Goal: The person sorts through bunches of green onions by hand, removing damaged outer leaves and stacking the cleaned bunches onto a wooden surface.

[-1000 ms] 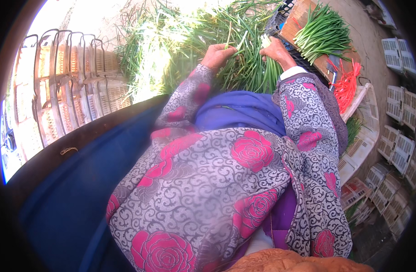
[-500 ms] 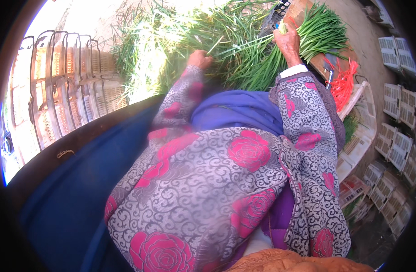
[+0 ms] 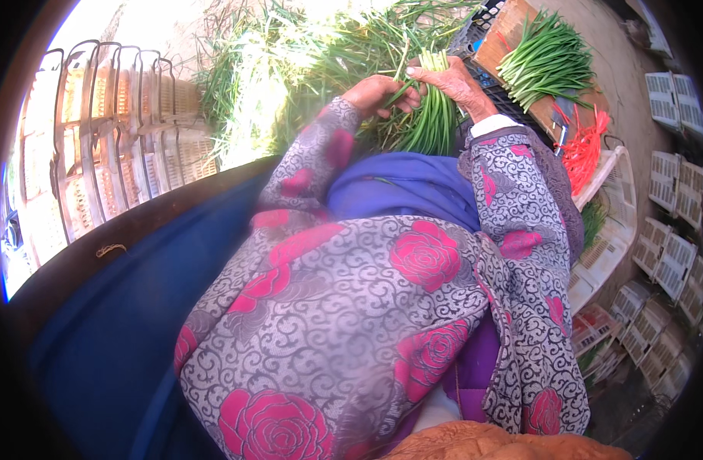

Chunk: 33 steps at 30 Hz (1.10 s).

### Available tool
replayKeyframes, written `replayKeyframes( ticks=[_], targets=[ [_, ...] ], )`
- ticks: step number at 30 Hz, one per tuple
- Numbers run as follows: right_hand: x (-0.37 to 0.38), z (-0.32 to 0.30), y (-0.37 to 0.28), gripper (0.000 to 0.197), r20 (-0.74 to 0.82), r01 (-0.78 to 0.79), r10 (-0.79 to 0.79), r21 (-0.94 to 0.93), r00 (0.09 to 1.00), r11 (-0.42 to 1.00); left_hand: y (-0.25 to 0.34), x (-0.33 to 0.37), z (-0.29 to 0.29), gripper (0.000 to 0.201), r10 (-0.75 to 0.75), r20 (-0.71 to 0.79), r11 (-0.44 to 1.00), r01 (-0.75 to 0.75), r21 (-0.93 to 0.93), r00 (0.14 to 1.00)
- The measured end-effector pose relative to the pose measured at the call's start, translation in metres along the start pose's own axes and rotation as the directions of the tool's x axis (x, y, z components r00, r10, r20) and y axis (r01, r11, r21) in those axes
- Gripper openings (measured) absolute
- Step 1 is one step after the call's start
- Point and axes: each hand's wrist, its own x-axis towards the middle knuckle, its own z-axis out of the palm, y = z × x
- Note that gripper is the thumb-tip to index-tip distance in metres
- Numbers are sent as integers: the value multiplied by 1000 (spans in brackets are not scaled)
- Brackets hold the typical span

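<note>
A bunch of garlic chives hangs from my right hand, its pale cut ends up and its green leaves pointing down toward my lap. The fingers and thumb of that hand are closed round it. Close on its left, my left hand pinches a few loose green stalks against the side of the bunch. Some of its fingertips are hidden behind the leaves. Another chive bunch lies on a brown board to the right, apart from both hands.
Loose green stalks are heaped beyond my hands. Red ties hang at the board's near end, with a black crate beside it. A white basket stands right; light crates line the far right. More crates are at left.
My right hand has moved left, away from the board, with the chives now hanging upright. The left hand has come right to meet it, and the two are nearly touching.
</note>
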Motion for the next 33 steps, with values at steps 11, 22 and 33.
replayKeyframes(
  ticks=[11,22,33],
  targets=[
    [-1,15,4,20,-140,-119,177,345,974,931,-10,1,25,37,332,-271,916,-241,320,904],
    [26,-69,88,20,-562,-134,324,353,761,926,-2,-11,31,32,86,-154,996,-87,2,984],
    [1,7,8,22,-151,-102,106,33,983,994,-26,10,27,31,429,-332,899,-363,243,840]
  ],
)
